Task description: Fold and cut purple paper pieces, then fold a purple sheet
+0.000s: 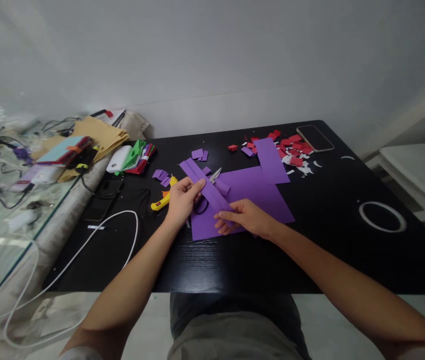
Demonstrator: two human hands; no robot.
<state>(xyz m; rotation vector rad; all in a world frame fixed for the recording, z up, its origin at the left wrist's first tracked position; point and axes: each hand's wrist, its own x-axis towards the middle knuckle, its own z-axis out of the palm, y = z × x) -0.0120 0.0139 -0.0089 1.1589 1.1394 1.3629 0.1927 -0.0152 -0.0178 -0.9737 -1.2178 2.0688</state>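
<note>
A folded purple paper strip (212, 194) slants between my hands above the table, with crease lines along its length. My left hand (184, 196) pinches its upper left side, thumb on top. At its lower right end, my right hand (243, 218) grips the strip between thumb and fingers. Beneath it lies a large purple sheet (261, 200), and scissors (216, 175) show partly from under the strip, blades pointing away. A yellow glue gun (162, 201) rests just left of my left hand, partly hidden by it.
A purple paper piece (272, 161) overlaps the sheet, beside red and white scraps (297, 150). A phone (315, 138) lies at the back right, a white ring (382, 217) at right. Folded green paper (134, 156), a dark phone (103, 200) and a white cable (136, 230) are at left.
</note>
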